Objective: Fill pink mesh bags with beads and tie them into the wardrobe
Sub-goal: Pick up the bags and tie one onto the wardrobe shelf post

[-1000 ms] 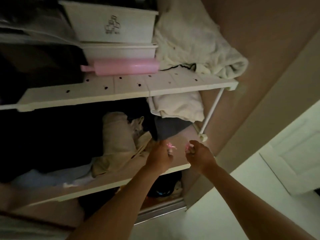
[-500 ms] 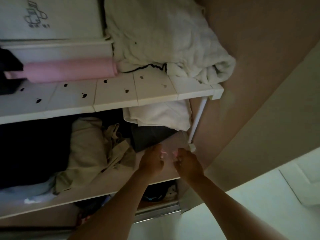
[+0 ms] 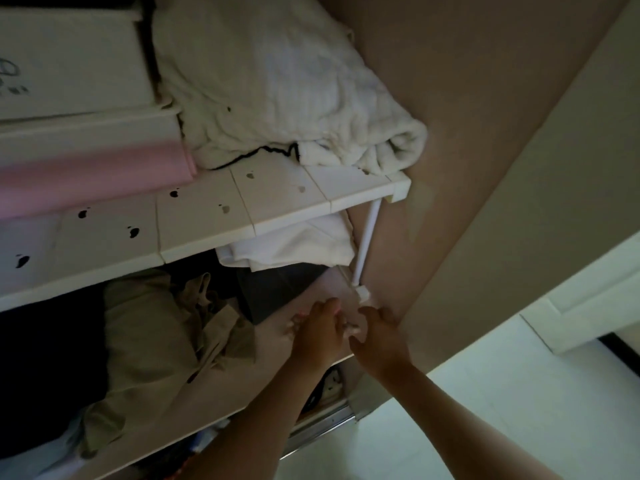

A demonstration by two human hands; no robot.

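Pinkish wardrobe board (image 3: 322,289) under one white shelf (image 3: 277,209); our left hand (image 3: 317,336) and right hand (image 3: 381,337) meet at one pink scrap (image 3: 352,328), fingers' hold unclear.

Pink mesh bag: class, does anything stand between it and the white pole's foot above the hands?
Nothing visible does. The pink mesh bag shows between the left hand and right hand, below the foot of the white pole; the dark garment lies further left.

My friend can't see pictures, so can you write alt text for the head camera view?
Two hands, left hand and right hand, reach together to a wardrobe shelf beside the foot of a white pole, with a small pink thing between them. Above, an upper shelf holds a white blanket and pink roll.
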